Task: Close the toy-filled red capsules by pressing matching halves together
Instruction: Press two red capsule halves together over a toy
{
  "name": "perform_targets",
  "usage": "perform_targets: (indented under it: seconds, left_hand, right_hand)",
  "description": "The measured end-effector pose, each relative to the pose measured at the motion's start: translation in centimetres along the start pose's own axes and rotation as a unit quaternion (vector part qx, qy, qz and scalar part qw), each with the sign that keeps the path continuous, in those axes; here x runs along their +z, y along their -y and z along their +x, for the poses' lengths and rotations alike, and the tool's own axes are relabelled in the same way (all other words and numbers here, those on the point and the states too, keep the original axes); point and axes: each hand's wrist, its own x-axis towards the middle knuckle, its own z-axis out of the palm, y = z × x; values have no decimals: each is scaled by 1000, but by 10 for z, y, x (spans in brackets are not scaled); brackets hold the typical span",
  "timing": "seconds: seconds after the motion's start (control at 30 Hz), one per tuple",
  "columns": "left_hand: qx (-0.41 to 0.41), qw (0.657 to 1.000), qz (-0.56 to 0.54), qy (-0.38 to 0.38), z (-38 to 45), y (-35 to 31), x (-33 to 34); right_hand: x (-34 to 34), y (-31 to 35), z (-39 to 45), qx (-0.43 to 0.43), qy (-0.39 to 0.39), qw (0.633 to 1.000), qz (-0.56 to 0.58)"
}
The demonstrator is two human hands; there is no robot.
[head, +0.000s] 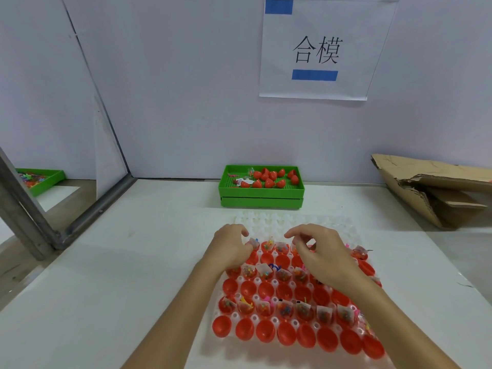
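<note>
Nearest the camera, empty red capsule halves are seated in a clear tray on the worktop; toy-filled halves alternate by row. Thin, light, smooth shells are judged likely to slip; rims should be pinched. The left hand and right hand are curled over the far row; whether either grip holds anything cannot be told.
</note>
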Motion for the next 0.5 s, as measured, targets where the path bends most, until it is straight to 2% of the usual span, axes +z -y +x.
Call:
perform_targets:
  seconds: [0.23,0.5]
  left_hand:
    - [44,994,36,94,9,-2,-9]
    - [58,992,37,103,16,-1,-11]
  right_hand:
    - [-1,-1,1,-2,1,1000,-9]
    - [-3,-2,1,-2,-1,1000,-5]
